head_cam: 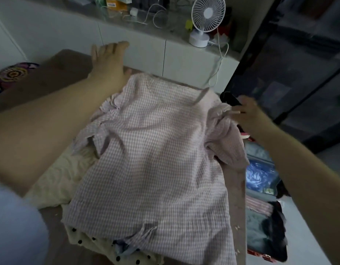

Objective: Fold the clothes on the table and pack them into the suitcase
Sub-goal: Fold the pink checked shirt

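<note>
A pink checked garment (155, 155) lies spread flat over the brown table (56, 77). My left hand (108, 60) hovers past its far left corner, fingers spread, holding nothing. My right hand (249, 115) is at the garment's right sleeve (224, 134), fingers curled near the cloth; whether it grips the sleeve is unclear. A cream garment (58, 180) and a polka-dot cloth (100, 251) lie under the pink one. The open suitcase (264, 222) sits on the floor to the right, holding folded clothes.
A white desk fan (205, 22) and cables stand on the grey counter behind the table. A dark glass cabinet (299, 64) rises at the right. A patterned cushion (12, 75) lies at the far left.
</note>
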`<state>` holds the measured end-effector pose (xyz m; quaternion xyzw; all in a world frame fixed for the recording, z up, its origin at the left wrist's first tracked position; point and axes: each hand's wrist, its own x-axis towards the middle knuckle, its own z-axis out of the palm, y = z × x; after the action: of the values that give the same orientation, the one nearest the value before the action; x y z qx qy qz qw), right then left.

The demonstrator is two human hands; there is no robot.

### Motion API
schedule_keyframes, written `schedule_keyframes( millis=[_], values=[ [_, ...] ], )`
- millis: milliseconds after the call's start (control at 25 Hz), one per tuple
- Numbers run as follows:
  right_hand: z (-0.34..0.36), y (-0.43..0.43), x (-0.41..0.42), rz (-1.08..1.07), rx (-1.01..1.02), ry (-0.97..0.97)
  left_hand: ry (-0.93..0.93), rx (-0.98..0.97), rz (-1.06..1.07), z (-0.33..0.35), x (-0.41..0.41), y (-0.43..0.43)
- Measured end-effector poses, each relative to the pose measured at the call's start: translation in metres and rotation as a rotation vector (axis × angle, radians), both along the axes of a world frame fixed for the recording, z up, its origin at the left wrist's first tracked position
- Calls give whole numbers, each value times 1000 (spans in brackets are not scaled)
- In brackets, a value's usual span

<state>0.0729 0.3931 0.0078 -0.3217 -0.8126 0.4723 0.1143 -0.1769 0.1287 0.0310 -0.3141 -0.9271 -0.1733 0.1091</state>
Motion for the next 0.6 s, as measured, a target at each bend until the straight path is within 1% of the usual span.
schedule_keyframes(
  millis=[40,120,160,240,280,320,360,400,440,480,520,600],
  values=[
    [-9,-16,11,150,28,-71,7,1,-62,-6,14,-3],
    [-34,-42,51,415,220,-356,0,1,-172,-25,45,-28],
    [-50,-56,74,508,292,-427,-4,3,-206,-38,62,-49],
    [-76,-85,121,568,270,-483,-46,33,-214,-68,98,-98],
    [-89,-101,143,549,261,-521,-104,37,-154,-84,115,-123],
    [-102,-111,161,478,287,-555,-192,21,-53,-101,129,-147],
    [-111,-123,176,357,290,-587,-292,-23,62,-116,143,-169],
    [-119,-131,187,213,243,-612,-389,-82,153,-129,154,-186],
    [-123,-138,196,88,166,-645,-477,-121,190,-139,164,-199],
    [-125,-144,203,22,80,-704,-559,-114,187,-145,174,-208],
    [-126,-148,208,7,5,-746,-626,-74,165,-148,181,-213],
    [-130,-151,217,53,-14,-746,-659,15,166,-148,194,-218]
  ],
)
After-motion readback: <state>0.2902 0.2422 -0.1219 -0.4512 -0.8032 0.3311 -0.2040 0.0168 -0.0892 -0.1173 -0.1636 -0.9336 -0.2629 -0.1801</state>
